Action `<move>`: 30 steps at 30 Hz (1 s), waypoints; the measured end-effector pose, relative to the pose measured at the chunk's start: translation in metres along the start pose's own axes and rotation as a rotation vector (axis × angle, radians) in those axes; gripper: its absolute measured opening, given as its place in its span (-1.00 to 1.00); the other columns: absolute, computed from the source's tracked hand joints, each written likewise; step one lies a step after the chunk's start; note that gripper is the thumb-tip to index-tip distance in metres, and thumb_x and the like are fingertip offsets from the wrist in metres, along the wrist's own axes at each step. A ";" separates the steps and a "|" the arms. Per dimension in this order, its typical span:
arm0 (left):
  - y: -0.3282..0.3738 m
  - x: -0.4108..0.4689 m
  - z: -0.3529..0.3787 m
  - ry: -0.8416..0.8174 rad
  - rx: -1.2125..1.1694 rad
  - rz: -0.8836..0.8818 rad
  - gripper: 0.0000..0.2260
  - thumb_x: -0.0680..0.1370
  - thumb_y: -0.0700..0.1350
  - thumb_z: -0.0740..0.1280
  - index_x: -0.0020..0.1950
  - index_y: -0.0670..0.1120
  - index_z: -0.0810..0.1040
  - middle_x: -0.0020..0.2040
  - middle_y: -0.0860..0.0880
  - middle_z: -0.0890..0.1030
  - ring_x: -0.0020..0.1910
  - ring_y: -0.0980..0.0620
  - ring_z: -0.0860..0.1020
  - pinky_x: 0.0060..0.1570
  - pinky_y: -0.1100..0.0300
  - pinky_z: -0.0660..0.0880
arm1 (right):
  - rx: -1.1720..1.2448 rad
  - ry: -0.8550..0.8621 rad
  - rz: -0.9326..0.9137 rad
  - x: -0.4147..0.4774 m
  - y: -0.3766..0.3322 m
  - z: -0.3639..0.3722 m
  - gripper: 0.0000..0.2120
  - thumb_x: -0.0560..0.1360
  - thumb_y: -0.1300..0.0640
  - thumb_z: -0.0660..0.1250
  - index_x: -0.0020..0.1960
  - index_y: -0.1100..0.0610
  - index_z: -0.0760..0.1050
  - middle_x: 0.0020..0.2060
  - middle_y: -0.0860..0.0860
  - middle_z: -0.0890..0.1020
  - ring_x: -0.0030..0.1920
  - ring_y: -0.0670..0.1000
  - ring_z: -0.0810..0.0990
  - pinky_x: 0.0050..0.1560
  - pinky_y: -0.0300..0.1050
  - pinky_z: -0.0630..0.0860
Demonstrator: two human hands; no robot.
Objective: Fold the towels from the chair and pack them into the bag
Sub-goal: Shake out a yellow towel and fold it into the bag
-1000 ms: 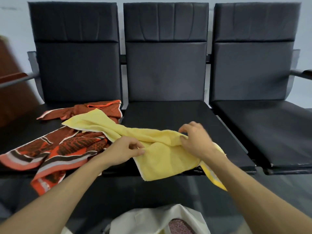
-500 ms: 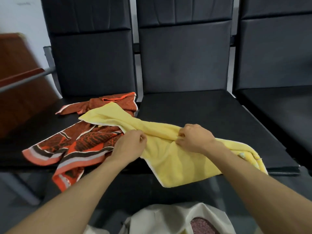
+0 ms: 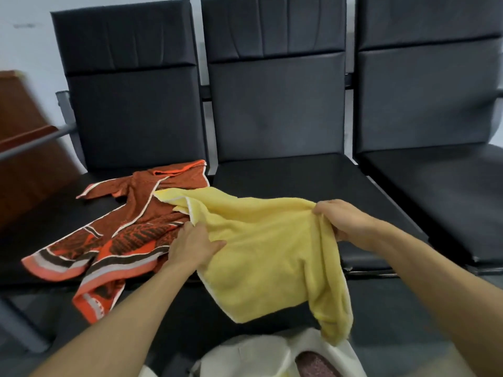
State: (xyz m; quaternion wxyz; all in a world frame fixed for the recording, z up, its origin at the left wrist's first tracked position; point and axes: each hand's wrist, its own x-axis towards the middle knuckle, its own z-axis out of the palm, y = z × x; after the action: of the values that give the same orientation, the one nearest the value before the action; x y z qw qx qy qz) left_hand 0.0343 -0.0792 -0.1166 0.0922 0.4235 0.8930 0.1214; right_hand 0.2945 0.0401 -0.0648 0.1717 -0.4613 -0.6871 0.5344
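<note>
- Left hand (image 3: 194, 247): fingers and thumb pinch the near-left edge of the yellow towel (image 3: 266, 248), over the front of the seats.
- Right hand (image 3: 344, 221): fingers curled round a bunched part of the same towel at its right side, holding it raised above the middle seat (image 3: 299, 178).
- Yellow towel: stretched between the two hands. Its far-left corner lies on the orange patterned towel (image 3: 130, 235); its lower part hangs past the front edge of the seats, and a long fold droops from the right hand down towards the bag.
- Orange patterned towel: lies crumpled and unfolded on the left seat (image 3: 35, 229), one striped end hanging over the front edge. Neither hand touches it.
- Bag (image 3: 261, 355): pale cloth, open at the bottom of the view, in front of the seats. A dark reddish speckled item (image 3: 317, 364) shows inside; what it is cannot be told.
- Seating: three black padded chairs in a row; the right seat (image 3: 449, 186) bears nothing.
</note>
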 end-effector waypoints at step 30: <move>0.010 -0.015 -0.027 -0.147 -0.680 -0.051 -0.76 0.61 -0.08 0.28 0.02 -0.27 0.54 0.20 -0.11 0.60 -0.01 0.00 0.57 -0.01 0.07 0.51 | -0.286 -0.143 0.081 -0.001 -0.001 0.055 -0.78 0.41 0.07 0.49 0.01 0.16 0.65 -0.04 0.03 0.69 -0.03 0.04 0.67 0.03 -0.04 0.63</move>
State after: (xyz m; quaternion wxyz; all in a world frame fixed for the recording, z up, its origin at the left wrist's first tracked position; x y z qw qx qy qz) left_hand 0.0434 -0.0885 -0.0867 0.2951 0.3539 0.8026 0.3789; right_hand 0.2539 0.0077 -0.0840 0.0332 -0.4689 -0.7476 0.4691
